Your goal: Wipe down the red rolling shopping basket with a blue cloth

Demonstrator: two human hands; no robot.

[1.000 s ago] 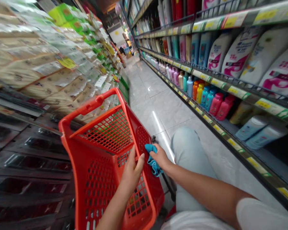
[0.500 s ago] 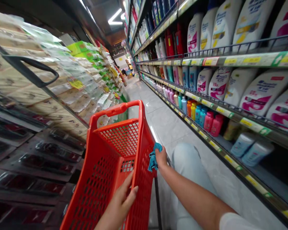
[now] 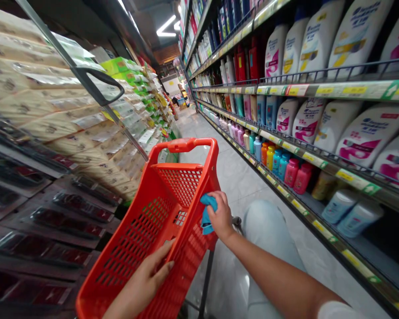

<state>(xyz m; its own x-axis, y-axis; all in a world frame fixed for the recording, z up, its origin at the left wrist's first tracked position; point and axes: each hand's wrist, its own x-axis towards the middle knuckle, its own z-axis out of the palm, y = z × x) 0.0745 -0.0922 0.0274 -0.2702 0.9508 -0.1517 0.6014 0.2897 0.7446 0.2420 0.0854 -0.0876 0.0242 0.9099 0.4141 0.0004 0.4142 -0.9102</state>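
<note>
A red plastic shopping basket (image 3: 196,261) with perforated sides and a looped handle stands tilted in front of me, a grey metal pole with a dark handle (image 3: 101,86) rising behind its left side. My left hand (image 3: 146,277) grips the basket's near rim, fingers inside and thumb outside. Against the basket's right outer side, my right hand (image 3: 221,217) holds a crumpled blue cloth (image 3: 206,215), its fingers bent over the cloth near the upper edge.
Shelves of shampoo bottles (image 3: 369,133) run along the right. Stacked packs (image 3: 53,106) and dark boxed goods (image 3: 49,246) line the left. My knee (image 3: 266,226) is right of the basket, above the tiled floor (image 3: 232,173).
The basket's handle end and the pole have shifted right in view. My right hand has moved slightly up along the side with the cloth. My left hand appears lower and further left.
</note>
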